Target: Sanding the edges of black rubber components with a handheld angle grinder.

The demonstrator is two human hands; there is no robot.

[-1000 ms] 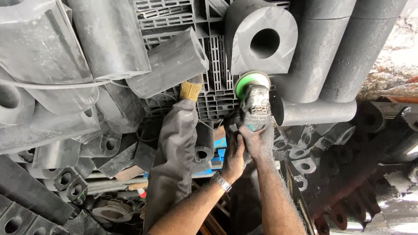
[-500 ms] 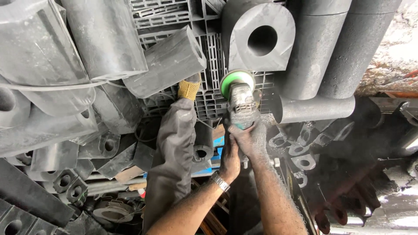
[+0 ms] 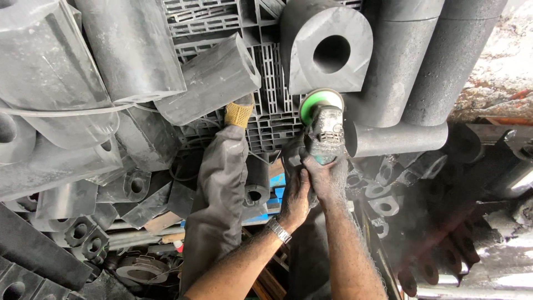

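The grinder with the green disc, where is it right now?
The grinder is right of centre in the head view, gripped by both hands, just below a grey block with a round hole.

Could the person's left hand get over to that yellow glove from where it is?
Probably yes. The left hand grips the angle grinder, so it must let go first; the yellow glove lies uncovered beside it, with only a grey sleeve between.

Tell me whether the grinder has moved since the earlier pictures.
Yes. The grinder, held in both hands, has shifted left against the big grey block with the round hole: its green disc was under the block's right edge a second ago and now sits under its middle.
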